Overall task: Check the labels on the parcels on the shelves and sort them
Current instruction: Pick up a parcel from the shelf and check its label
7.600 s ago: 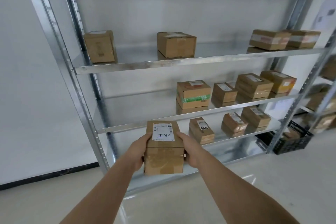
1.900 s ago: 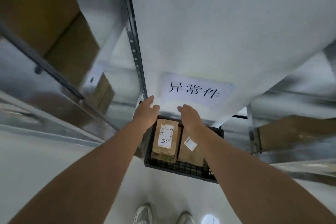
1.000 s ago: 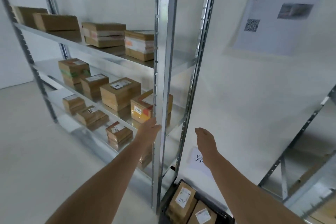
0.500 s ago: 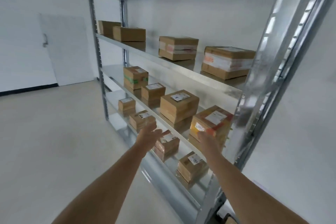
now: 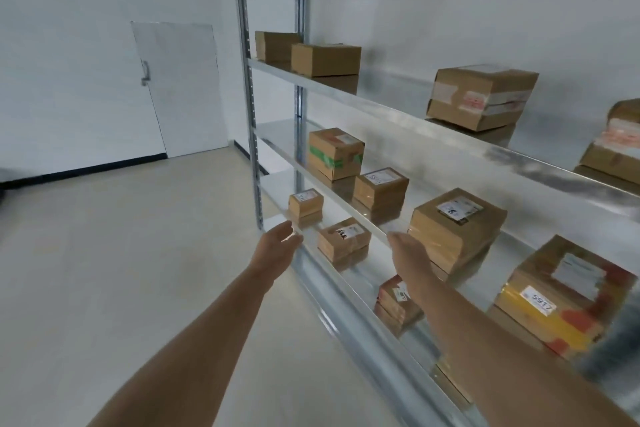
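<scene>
A metal shelving unit [image 5: 381, 106] runs along the right wall with several brown cardboard parcels on three levels. On the lowest level a small labelled parcel [image 5: 343, 241] sits between my two hands. My left hand [image 5: 277, 248] reaches out just left of it, fingers relaxed and empty, in front of the shelf edge. My right hand [image 5: 407, 253] is stretched out just right of it, empty too, in front of a larger labelled parcel [image 5: 453, 229]. Another small parcel [image 5: 305, 203] lies further back, and one with a red edge [image 5: 394, 298] lies under my right forearm.
A parcel with green tape [image 5: 334, 152] and a smaller one [image 5: 379, 189] stand on the middle level. A yellow and red taped parcel [image 5: 561, 298] is near right. Plain boxes [image 5: 325, 59] sit on the top level. Beige floor [image 5: 121, 270] and a white door [image 5: 180, 87] lie left.
The parcel I carried went into the black crate on the floor. I then turned back to the shelves, and both empty hands have moved closer to the small parcel on the lowest level.
</scene>
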